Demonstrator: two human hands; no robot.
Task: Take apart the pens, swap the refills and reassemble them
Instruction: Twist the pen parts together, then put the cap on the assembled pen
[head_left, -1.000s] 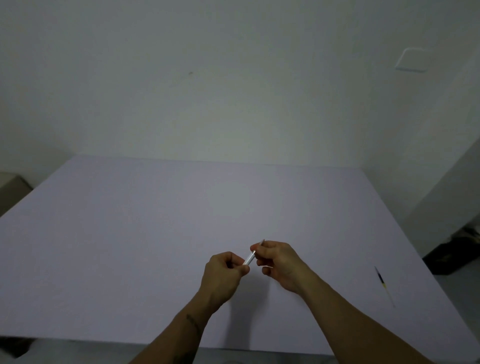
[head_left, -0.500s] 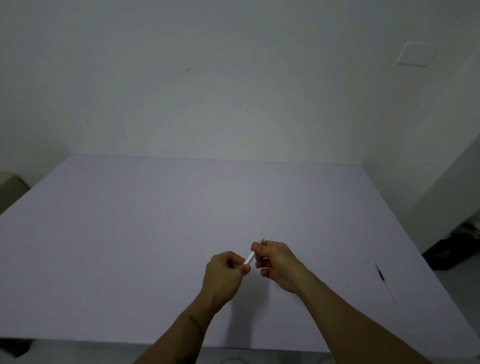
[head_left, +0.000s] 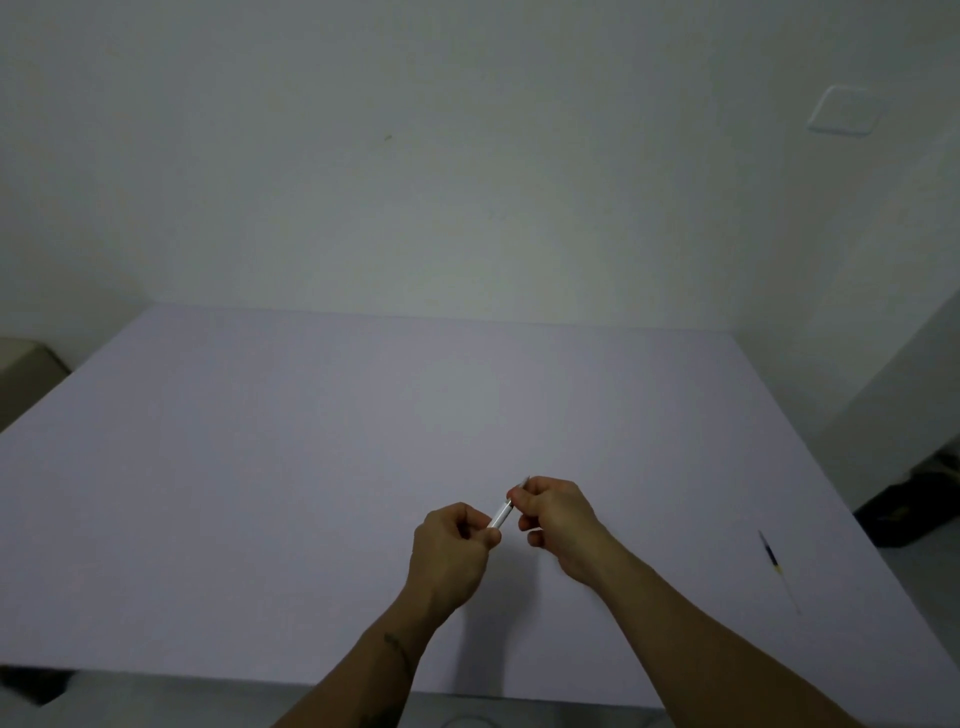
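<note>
A white pen (head_left: 502, 514) is held between both hands above the near middle of the lilac table (head_left: 311, 441). My left hand (head_left: 451, 556) is closed on its lower end. My right hand (head_left: 558, 525) pinches its upper end, where a thin tip pokes out past the fingers. Most of the pen is hidden inside the two fists. A loose refill (head_left: 776, 569), dark at the far end with a yellow band and a clear tail, lies on the table near the right edge, well apart from my hands.
The table runs back to a white wall (head_left: 467, 182). A beige object (head_left: 23, 374) stands off the left side. Dark things (head_left: 914, 509) lie on the floor past the right edge. The table's front edge is just below my forearms.
Both hands stay on the pen in nearly the same place; the fingers have shifted only slightly. The refill on the right has not moved.
</note>
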